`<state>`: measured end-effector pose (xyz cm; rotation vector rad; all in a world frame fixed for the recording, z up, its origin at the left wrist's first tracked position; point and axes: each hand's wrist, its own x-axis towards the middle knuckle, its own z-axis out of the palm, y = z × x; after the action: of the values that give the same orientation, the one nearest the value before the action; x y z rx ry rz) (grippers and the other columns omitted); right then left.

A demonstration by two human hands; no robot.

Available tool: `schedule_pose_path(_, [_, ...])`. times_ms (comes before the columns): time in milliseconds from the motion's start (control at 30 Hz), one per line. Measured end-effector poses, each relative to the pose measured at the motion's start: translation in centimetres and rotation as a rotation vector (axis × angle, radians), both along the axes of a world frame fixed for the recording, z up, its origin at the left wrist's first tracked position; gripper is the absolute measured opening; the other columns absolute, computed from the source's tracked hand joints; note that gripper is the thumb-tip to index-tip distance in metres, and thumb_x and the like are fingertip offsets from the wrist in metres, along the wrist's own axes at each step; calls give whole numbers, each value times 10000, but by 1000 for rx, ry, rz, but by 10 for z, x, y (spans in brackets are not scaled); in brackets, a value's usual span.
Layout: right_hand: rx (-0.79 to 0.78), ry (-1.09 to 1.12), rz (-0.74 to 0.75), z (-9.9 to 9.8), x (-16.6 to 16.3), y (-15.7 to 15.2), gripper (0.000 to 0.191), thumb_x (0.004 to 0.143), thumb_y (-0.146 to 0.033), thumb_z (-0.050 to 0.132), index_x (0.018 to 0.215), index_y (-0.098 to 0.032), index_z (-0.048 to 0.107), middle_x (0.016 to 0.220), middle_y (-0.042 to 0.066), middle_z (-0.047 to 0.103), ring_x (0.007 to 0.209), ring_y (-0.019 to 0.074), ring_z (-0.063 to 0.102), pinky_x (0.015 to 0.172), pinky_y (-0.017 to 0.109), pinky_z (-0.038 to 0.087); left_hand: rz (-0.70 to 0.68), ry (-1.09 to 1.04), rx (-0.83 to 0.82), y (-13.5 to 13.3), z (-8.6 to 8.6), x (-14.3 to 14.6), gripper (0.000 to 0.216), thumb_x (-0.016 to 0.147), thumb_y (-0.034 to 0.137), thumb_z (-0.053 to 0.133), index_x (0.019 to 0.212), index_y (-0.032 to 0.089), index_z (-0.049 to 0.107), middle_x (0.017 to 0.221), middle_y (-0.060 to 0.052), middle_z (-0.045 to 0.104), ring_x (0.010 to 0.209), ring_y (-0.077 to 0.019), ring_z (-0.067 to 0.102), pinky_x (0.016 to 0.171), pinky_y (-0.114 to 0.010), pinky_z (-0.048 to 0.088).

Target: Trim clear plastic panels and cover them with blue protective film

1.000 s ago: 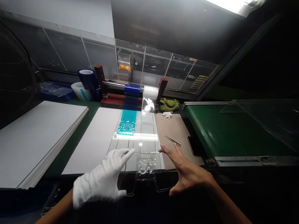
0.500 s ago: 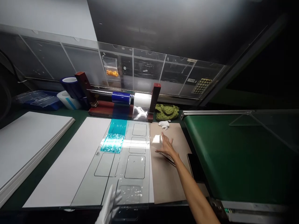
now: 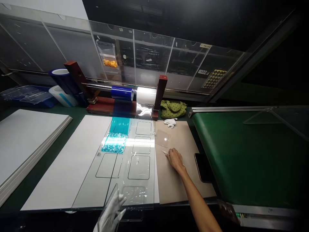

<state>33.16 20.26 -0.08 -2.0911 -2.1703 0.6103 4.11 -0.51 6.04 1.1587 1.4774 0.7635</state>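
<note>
My left hand [image 3: 111,211], in a white glove, holds a clear, thin pane [image 3: 108,203] tilted up at the front edge of the table. My bare right hand [image 3: 175,158] is closed around a slim pointed tool, seemingly tweezers [image 3: 165,152], with the tip pointing left over the brown board [image 3: 173,190]. Just beyond that tip, a small clear square piece [image 3: 162,138] lies on the board. Left of it, a large clear sheet [image 3: 90,193] with dark-outlined rounded squares rests on white paper. Teal film [image 3: 114,142] covers part of its upper area.
Behind stands a red-brown stand [image 3: 161,93] with a blue film roll [image 3: 122,92] and a white roll [image 3: 146,95]. A green pouch [image 3: 173,109], white cloth [image 3: 170,122] and phone [image 3: 204,167] sit on the right, before a green conveyor belt [image 3: 243,161]. White sheets [image 3: 31,138] are stacked left.
My right hand has gone from spread fingers to closing on the tweezers, lifting their tip from the board. My left hand has turned, showing more of the pane. The view has shifted slightly.
</note>
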Motion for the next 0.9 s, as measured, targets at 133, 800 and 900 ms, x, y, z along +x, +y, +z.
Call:
schedule_pose_path(133, [-7,150,7,24,-17,-35,275,956,-280,240,984,-165,489,792,51,588,697,175,568,657,294,433,-110,90,92,-3,32,-15,1068,642,716,569,1457,326,-1,1419,-81,396,1291,-379,369,1009,-568,404])
schedule_pose_path(800, [-60,858,124,177,-191,-312,859,160,-656,788,827,-199,498,755,-33,466,662,103,424,587,217,487,-591,345,643,-84,127,-96,1132,540,611,729,1431,264,123,1423,-130,302,1284,-365,343,1044,-496,374])
schedule_pose_path(900, [-32,824,125,180,-198,-322,854,155,-654,788,817,-202,496,769,-28,466,672,108,421,544,207,464,-620,349,674,-91,128,-105,1141,550,614,722,1438,275,91,1431,-134,276,1285,-373,335,1036,-505,377])
